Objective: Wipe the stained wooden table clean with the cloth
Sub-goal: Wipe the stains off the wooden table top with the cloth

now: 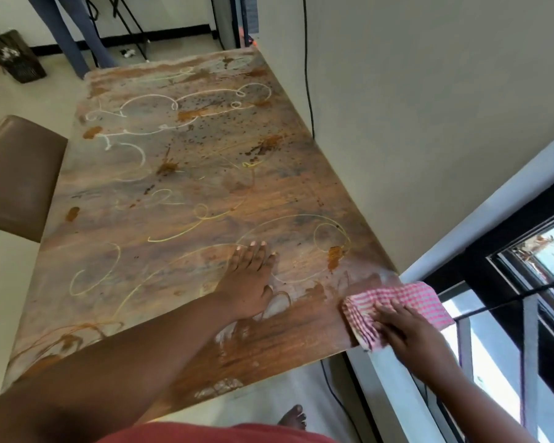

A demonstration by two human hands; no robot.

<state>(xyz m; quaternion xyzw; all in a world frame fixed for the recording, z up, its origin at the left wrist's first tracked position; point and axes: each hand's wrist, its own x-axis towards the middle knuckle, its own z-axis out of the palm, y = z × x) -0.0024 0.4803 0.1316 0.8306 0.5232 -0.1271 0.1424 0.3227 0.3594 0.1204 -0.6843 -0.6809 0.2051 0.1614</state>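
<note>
Head view looks down on a long rectangular wooden table [205, 193], its grain running crosswise and its top smeared with rust-orange blotches, dark specks and thin looping lines of white and yellow. Near the front right corner 1 patch shows darker, cleaner wood with streaky pale residue at its edge. The table's right side stands against a plain cream wall [413, 107].

A pink-and-white checked cloth [410, 302], soft and crumpled into folds, lies on that front right corner and hangs partly past the table edge toward the window frame [480, 257]. The right hand [406, 330] presses down on the cloth with its fingers spread fairly flat across the fabric, not bunched around it. The left hand [250, 282] rests flat on the bare tabletop, well apart from the cloth, fingers straight and close together, palm down.

At the left a brown padded chair [16, 174] with a smooth leather-like seat sits beside the table. A black cable [307, 75] runs down the wall. A dark woven basket [13, 55] stands on the pale floor beyond the far end.
</note>
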